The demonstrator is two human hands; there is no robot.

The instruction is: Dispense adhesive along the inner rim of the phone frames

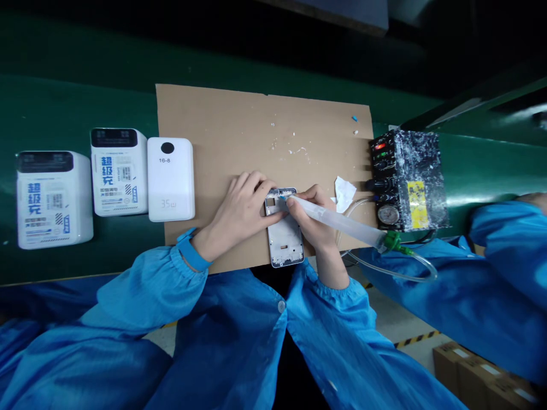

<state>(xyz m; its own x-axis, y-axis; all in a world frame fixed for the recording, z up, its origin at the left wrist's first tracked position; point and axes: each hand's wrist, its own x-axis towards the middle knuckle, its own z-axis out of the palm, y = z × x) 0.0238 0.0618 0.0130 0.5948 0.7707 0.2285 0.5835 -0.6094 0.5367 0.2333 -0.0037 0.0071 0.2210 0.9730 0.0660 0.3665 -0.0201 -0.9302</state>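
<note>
A light grey phone frame [285, 242] lies on the cardboard sheet [222, 125], its long side running toward my body. My left hand [243, 208] grips the frame's upper left edge, thumb across its face and fingers around the top corner. In my right hand [316, 219] is a translucent dispensing syringe [342, 221], held like a pen. Its blue tip [282, 198] is at the upper part of the frame; whether it touches cannot be made out. A green cap and a clear hose [421, 278] sit at the syringe's rear end.
White power banks [171, 179] stand at left, two bearing blue print. A black, paint-spattered control box [410, 179] with a gauge stands right, beside a crumpled white paper [344, 192]. A person's blue sleeve [508, 233] is at far right. Cardboard boxes [478, 373] sit on the floor.
</note>
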